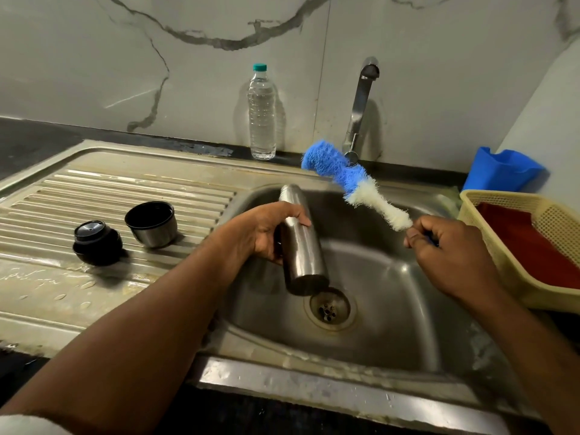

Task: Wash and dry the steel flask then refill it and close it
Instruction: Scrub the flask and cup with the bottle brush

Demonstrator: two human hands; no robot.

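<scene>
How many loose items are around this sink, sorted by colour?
Steel: 2, flask, cup lid
Black: 1, stopper
Blue: 2, bottle brush, blue container
Clear: 1, water bottle
Yellow: 1, basket
Red: 1, cloth
Total: 8

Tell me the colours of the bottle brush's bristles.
Blue at the tip, white nearer the handle, on the bottle brush; the head view shows it.

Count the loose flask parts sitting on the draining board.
2. The black stopper sits on the ribbed draining board, farthest left. The steel cup lid stands mouth-up just right of it, nearer the sink basin. Nothing else appears there.
</scene>
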